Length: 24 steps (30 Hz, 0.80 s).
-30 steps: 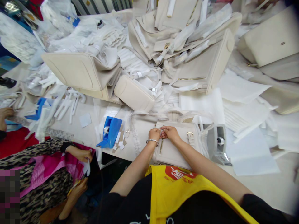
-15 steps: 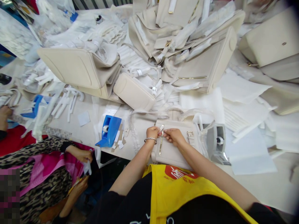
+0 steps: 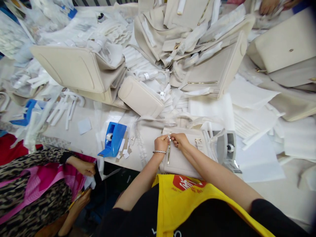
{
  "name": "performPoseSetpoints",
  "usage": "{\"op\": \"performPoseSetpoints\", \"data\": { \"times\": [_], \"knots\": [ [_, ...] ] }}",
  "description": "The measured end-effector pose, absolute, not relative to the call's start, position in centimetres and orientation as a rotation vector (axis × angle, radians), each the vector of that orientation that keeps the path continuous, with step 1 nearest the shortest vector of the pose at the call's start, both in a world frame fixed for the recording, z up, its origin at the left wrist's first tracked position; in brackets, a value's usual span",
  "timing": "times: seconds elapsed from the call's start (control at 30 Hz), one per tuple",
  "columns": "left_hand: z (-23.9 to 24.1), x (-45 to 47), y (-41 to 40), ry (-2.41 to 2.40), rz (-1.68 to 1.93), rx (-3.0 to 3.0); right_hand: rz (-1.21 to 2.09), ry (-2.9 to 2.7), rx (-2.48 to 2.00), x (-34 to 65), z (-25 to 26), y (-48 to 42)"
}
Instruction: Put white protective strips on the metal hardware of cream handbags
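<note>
A cream handbag (image 3: 184,159) lies flat in front of me, with a gold zipper (image 3: 169,155) along its left part and a gold buckle (image 3: 198,141) on its right. My left hand (image 3: 161,144), a twisted bracelet at its wrist, is closed at the zipper's upper end. My right hand (image 3: 180,140) meets it there from the right, its fingers pinched together. Between the fingertips is the zipper pull (image 3: 169,135) with a bit of white wrapping, mostly hidden by the fingers.
A blue tape dispenser (image 3: 114,140) stands left of the bag, beside small paper scraps (image 3: 125,153). A grey tape dispenser (image 3: 228,151) is on the right, near white sheets (image 3: 261,161). More cream bags (image 3: 71,69) pile up behind. A co-worker's hand (image 3: 86,168) is at lower left.
Both hands have drawn closer together at the zipper's top, and the white wrapping shows less between them. The view has shifted slightly. A person's hands now show at the top right.
</note>
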State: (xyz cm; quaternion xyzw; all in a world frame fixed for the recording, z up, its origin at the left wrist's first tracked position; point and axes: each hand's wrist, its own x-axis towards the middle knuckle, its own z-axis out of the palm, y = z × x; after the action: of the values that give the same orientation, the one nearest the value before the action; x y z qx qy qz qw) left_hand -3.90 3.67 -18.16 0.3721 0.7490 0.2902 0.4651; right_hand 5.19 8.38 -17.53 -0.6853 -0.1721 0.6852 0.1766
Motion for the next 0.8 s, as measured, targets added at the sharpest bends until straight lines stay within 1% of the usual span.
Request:
{"op": "performPoseSetpoints", "data": {
  "times": [0.17, 0.33, 0.5, 0.63, 0.8],
  "knots": [
    [-17.6, -4.3, 2.7, 1.845, 0.606, 1.375, 1.959, -0.477, -1.971, 5.0, -17.5, 8.4],
    [-16.9, -4.3, 2.2, 1.739, 0.492, 1.592, 2.084, -0.465, -1.915, 5.7, -17.2, 8.8],
    [-17.0, -4.2, 2.3, 1.705, 0.552, 1.632, 2.154, -0.513, -1.838, 6.4, -17.3, 8.8],
    [-17.1, -4.0, 2.1, 1.712, 0.612, 1.377, 2.09, -0.534, -1.887, 6.1, -17.5, 8.5],
    [-16.3, -3.6, 2.4, 1.59, 0.873, 0.478, 2.046, -0.515, -1.895, 5.8, -17.6, 8.5]
  ]
}}
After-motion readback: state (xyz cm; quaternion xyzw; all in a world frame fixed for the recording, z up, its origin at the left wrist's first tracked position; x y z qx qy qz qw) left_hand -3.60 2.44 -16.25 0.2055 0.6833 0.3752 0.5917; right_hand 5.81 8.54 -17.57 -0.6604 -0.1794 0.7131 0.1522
